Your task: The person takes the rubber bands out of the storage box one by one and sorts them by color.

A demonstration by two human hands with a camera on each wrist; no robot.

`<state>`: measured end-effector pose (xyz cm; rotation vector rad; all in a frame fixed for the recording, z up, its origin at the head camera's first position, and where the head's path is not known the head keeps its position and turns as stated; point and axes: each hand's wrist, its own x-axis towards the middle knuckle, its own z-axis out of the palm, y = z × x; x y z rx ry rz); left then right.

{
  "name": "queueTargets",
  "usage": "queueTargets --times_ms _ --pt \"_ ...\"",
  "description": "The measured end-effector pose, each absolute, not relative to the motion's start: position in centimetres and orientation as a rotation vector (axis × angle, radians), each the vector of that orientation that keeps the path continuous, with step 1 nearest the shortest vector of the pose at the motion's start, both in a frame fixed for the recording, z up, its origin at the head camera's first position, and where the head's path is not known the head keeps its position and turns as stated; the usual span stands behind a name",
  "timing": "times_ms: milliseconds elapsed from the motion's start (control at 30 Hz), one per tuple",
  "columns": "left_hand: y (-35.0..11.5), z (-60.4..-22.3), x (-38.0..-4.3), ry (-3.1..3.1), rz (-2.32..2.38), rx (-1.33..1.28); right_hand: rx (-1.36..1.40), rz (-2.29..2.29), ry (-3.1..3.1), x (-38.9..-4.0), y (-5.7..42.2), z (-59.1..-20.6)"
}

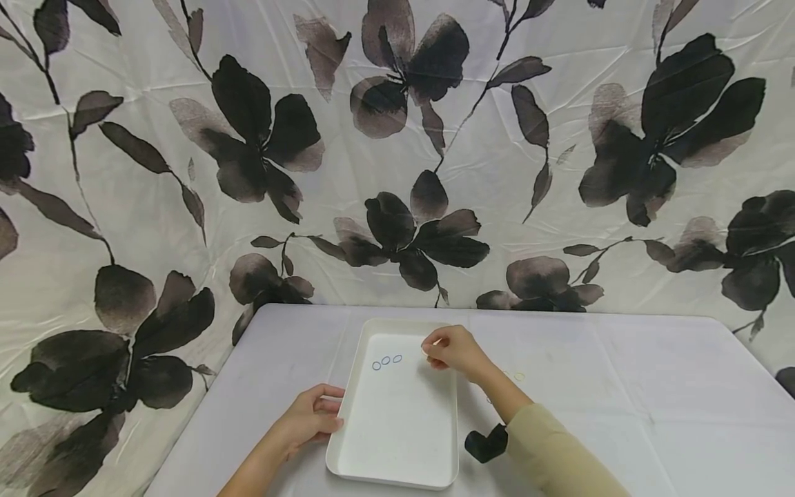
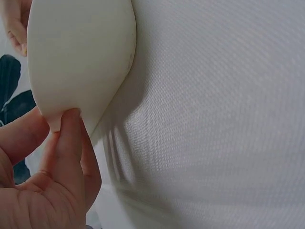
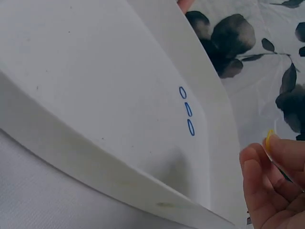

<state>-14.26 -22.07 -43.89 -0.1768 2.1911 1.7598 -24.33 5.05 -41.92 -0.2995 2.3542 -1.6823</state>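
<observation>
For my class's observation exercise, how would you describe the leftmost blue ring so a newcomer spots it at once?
In the head view, find the white tray on the table. Inside it, towards the far end, three blue rings lie in a row. Yours is the leftmost ring, the closest to the tray's left wall and slightly lower in view than the other two.

The tray point(image 1: 394, 428) appeared to be rigid, smooth plastic with a low sheen. The table covering point(image 1: 596, 414) was matt, finely textured cloth; the far backdrop point(image 1: 348, 162) was creased fabric, slightly glossy.
</observation>
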Motion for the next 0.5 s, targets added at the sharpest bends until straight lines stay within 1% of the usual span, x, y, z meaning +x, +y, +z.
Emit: queueTargets --times_ms 500 --pt "-22.2 -43.9 -14.2 2.221 1.742 -0.164 -0.218 -1.808 2.244 -24.1 7.6 -41.5"
